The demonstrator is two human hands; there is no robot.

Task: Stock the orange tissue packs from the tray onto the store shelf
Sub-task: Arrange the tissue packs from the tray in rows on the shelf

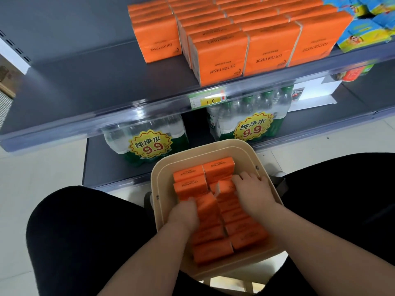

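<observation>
A beige tray (205,149) sits between my knees, packed with several orange tissue packs (188,185) standing on edge in two columns. My left hand (184,214) reaches into the left column, its fingers curled around a pack (206,205) that tilts up. My right hand (254,189) lies over the right column, fingers closed on a raised pack (225,189). Above, the grey store shelf (70,86) carries several rows of orange packs (220,58) on its right half.
The shelf's left half is bare grey metal. Blue-and-yellow packages (363,24) stand right of the orange rows. Under the shelf, shrink-wrapped water bottle bundles (149,142) with 9.9 stickers sit on the bottom shelf. My black-clad knees flank the tray.
</observation>
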